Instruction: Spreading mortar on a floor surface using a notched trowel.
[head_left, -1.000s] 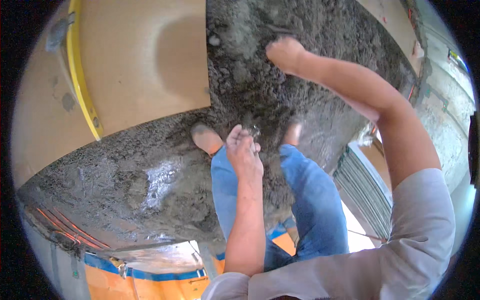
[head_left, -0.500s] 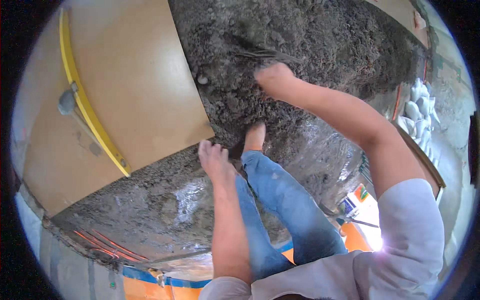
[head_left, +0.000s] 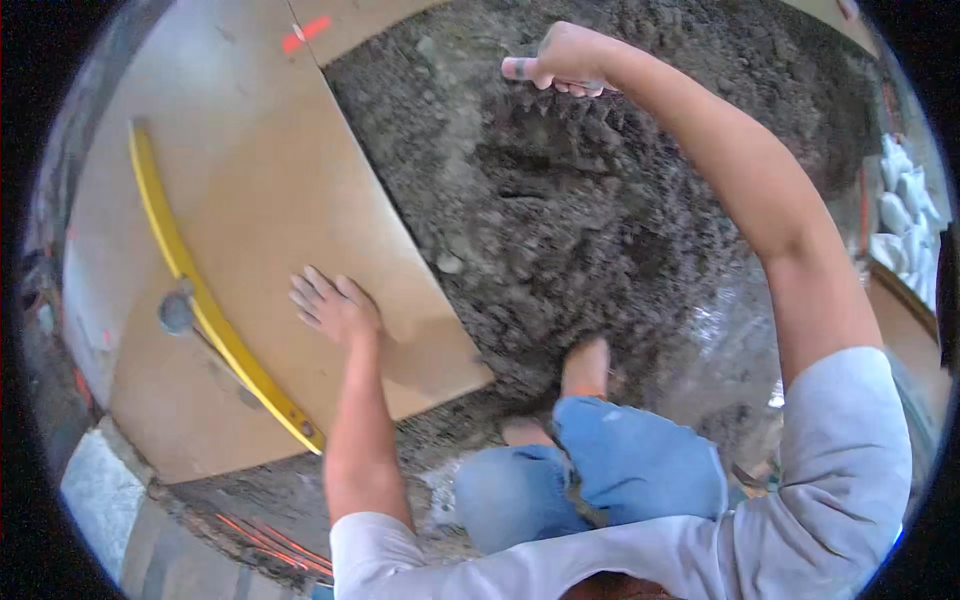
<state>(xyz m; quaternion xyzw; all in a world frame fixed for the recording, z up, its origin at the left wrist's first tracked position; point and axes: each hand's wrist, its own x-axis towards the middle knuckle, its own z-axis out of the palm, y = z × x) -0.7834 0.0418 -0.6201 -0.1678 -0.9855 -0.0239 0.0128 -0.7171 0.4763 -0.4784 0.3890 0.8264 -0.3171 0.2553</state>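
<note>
The left hand lay flat with fingers spread near the tile's right edge, bracing the crouched person. The right hand reached far forward, fist wrapped around a tool handle, over the rough mortar bed. A yellow level rested across the tile.

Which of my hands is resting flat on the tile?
Your left hand: its palm lies flat, fingers spread, on the tan tile near the yellow level. The right hand is out over the grey mortar, fingers curled.

A yellow level lies across the tan floor, white sacks far right.
</note>
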